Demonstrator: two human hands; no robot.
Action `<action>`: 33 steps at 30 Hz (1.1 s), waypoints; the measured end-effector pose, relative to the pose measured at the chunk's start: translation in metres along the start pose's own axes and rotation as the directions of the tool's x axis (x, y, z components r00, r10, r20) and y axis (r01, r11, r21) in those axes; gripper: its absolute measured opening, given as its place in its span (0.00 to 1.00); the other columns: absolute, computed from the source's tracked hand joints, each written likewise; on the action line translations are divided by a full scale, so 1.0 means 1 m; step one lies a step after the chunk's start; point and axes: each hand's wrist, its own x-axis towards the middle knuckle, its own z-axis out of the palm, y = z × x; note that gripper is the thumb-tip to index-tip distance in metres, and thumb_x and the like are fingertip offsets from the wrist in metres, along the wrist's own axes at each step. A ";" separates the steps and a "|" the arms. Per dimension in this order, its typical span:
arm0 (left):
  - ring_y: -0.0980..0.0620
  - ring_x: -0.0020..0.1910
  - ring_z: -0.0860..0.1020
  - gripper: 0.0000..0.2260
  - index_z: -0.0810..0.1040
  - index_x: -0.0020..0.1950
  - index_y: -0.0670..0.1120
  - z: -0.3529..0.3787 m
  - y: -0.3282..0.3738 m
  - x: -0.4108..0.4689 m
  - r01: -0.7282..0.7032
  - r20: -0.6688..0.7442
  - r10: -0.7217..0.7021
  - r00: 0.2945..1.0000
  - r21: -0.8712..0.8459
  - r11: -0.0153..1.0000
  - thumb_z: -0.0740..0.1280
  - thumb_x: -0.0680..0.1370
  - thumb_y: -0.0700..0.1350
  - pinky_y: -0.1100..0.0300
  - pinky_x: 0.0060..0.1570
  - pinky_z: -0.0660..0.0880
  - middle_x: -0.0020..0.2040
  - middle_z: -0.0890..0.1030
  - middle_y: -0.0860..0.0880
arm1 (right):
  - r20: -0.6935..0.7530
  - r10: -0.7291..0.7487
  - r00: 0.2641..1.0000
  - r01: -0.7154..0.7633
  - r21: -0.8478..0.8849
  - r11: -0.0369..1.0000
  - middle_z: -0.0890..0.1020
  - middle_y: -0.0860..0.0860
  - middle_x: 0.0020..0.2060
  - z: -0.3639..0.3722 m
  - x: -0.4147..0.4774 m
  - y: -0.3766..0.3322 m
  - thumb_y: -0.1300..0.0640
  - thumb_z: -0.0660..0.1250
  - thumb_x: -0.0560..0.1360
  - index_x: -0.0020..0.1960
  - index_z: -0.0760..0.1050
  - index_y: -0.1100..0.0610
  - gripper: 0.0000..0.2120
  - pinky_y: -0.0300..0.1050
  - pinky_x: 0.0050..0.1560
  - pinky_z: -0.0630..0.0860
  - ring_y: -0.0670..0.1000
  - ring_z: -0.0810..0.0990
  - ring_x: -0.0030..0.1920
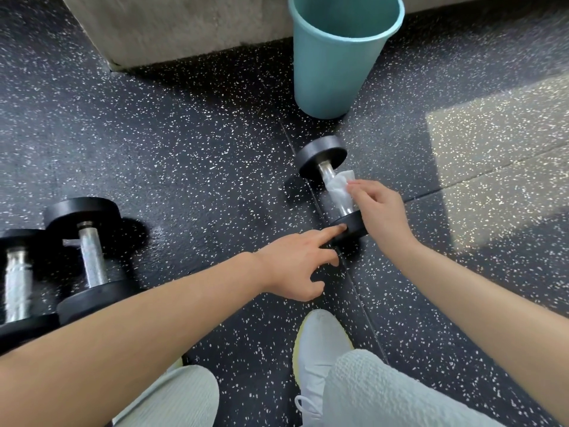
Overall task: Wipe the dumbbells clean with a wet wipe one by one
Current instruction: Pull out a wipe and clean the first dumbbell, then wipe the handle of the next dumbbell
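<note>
Head view: right grip [378, 208] curled, fingertips pinching crumpled white wet wipe [340, 188] against chrome bar of dumbbell [321, 155]. Left grip [295, 266] holds nothing; straight index finger presses dumbbell's near disc, other fingers tucked. Dumbbell lies on floor [184, 149], black rubber flecked white; round matte black discs, shiny bar. Just beyond dumbbell: teal plastic bucket [335, 72], tapered, upright, contents not visible. Well left of dumbbell: two more dumbbells [89, 257], knurled bars.
</note>
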 end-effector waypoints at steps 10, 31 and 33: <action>0.49 0.72 0.71 0.18 0.74 0.72 0.53 -0.013 -0.023 -0.045 0.230 -0.095 -0.234 0.968 -0.049 0.972 0.65 0.82 0.54 0.54 0.66 0.74 0.85 0.52 0.52 | 0.034 0.214 0.976 -0.213 0.347 0.913 0.88 0.53 0.45 0.035 -0.013 -0.032 0.57 0.78 0.71 0.50 0.85 0.56 0.09 0.43 0.46 0.78 0.46 0.83 0.40; 0.53 0.51 0.75 0.13 0.81 0.56 0.53 0.004 -0.132 -0.262 0.675 -0.385 -0.770 0.509 -0.378 0.634 0.67 0.79 0.59 0.53 0.49 0.75 0.50 0.75 0.55 | 0.783 -0.203 0.587 0.574 -0.226 0.787 0.85 0.45 0.34 0.231 -0.045 -0.219 0.57 0.70 0.75 0.45 0.81 0.50 0.03 0.39 0.28 0.67 0.42 0.71 0.25; 0.54 0.47 0.75 0.10 0.79 0.51 0.54 0.010 -0.140 -0.281 0.672 -0.429 -0.788 0.442 -0.423 0.607 0.67 0.78 0.59 0.55 0.45 0.73 0.46 0.74 0.57 | 0.785 -0.255 0.565 0.636 -0.216 0.741 0.84 0.44 0.34 0.272 -0.052 -0.219 0.57 0.69 0.75 0.44 0.80 0.49 0.04 0.40 0.31 0.69 0.40 0.73 0.26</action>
